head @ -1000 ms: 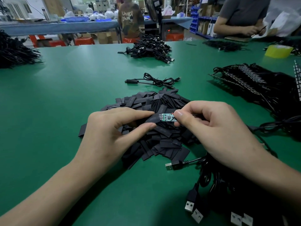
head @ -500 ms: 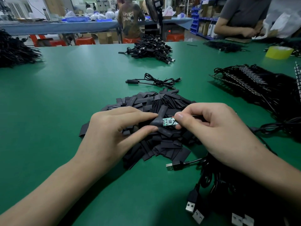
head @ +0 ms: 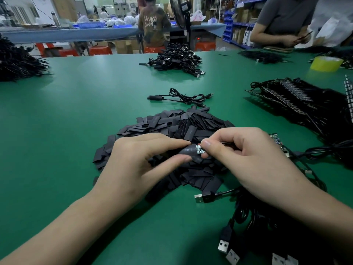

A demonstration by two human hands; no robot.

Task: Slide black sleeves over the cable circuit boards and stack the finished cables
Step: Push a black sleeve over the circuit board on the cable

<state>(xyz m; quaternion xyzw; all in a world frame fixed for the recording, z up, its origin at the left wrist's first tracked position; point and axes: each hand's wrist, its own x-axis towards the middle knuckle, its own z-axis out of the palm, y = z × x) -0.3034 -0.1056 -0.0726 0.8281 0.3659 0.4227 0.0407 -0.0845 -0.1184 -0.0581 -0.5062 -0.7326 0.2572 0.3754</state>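
My left hand [head: 137,165] pinches a black sleeve [head: 188,151] between thumb and forefinger, above a heap of loose black sleeves [head: 177,129]. My right hand [head: 246,159] pinches the small circuit board [head: 200,149] of a cable; only its end shows, the rest sits inside the sleeve. One finished cable [head: 179,97] lies alone beyond the heap. A bundle of cables with USB plugs [head: 227,243] lies under my right forearm.
A row of cables with bare boards [head: 298,104] lies at the right, a cable pile [head: 177,59] at the far middle, another pile [head: 17,62] at the far left. A yellow tape roll [head: 325,63] stands far right. A person works across the green table [head: 66,121].
The sleeve has slid further over the board, so much less of the green board shows. Both hands have stayed over the heap, close together.
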